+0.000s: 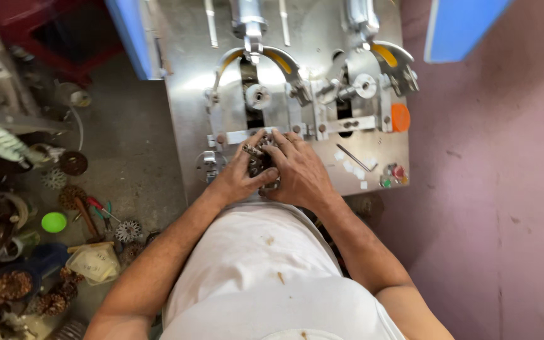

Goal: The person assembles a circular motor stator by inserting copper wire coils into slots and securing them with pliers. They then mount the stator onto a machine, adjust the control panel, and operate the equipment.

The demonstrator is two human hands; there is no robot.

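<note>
Both hands meet over a small dark metal part with wound wire [260, 162] at the front of a steel machine table [184, 113]. My left hand [237, 176] cups the part from the left, thumb across its lower side. My right hand [297, 170] covers it from the right, fingers curled over the top. Most of the part is hidden under the fingers. Just beyond the hands stands a winding fixture [256, 94] with a curved yellow-lined arm and a round hub.
A second similar fixture [363, 85] with an orange cap [400, 117] stands to the right. A hex key [355, 157] and white scraps lie on the table. On the floor at left: toothed metal cores [127, 230], a green lid [53, 221], pliers, containers.
</note>
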